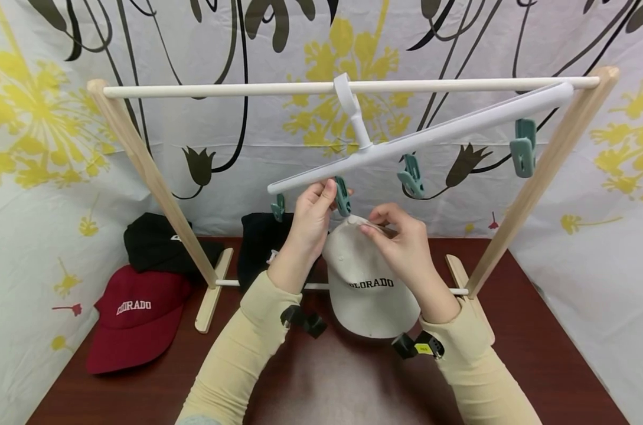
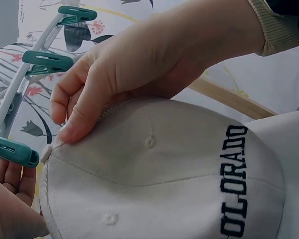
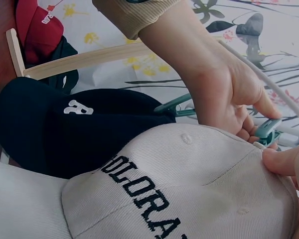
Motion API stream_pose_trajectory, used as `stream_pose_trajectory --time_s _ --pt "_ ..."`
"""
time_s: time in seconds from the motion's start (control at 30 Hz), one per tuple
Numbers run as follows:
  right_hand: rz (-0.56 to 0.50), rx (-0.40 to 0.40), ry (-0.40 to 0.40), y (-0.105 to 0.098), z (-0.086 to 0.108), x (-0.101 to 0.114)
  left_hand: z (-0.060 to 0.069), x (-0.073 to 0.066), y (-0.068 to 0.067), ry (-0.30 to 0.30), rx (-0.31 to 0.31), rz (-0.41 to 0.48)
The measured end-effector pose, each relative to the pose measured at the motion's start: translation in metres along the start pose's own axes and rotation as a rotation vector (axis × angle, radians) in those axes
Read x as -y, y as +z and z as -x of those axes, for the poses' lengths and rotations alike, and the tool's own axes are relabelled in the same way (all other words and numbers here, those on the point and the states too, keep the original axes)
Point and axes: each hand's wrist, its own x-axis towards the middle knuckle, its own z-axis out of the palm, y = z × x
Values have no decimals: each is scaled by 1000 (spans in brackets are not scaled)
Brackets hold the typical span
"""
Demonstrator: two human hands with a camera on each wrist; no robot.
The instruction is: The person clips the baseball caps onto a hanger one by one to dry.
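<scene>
A beige cap (image 1: 374,295) lettered COLORADO hangs below the white clip hanger (image 1: 422,141). With thumb and fingers my right hand (image 1: 406,242) pinches the top of its crown; the left wrist view shows this right hand (image 2: 124,74) too. My left hand (image 1: 310,221) pinches a green clip (image 1: 342,196) on the hanger, right at the cap's top button. In the right wrist view the left hand (image 3: 229,94) squeezes that clip (image 3: 268,130). Whether its jaws have caught the fabric I cannot tell. A dark navy cap (image 3: 109,124) hangs from the hanger's end clip (image 3: 172,105).
The hanger tilts, its left end low, hooked over the white rod (image 1: 220,90) of a wooden rack (image 1: 146,171). Two more green clips (image 1: 413,177) hang on its right half. A maroon cap (image 1: 140,313) and a black cap (image 1: 159,245) lie on the table (image 1: 326,389) at left.
</scene>
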Motion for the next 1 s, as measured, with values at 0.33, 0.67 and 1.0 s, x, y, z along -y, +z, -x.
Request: stream_pose_trajectory --time_s 0.33,0.67,1.0 --pt "-2 4 -10 4 -3 3 0 0 4 -19 -32 47" --pt "30 38 -25 5 -9 7 -1 -1 4 -53 -75 42" --pt "74 41 -15 6 -15 13 -2 -3 4 -60 -86 12"
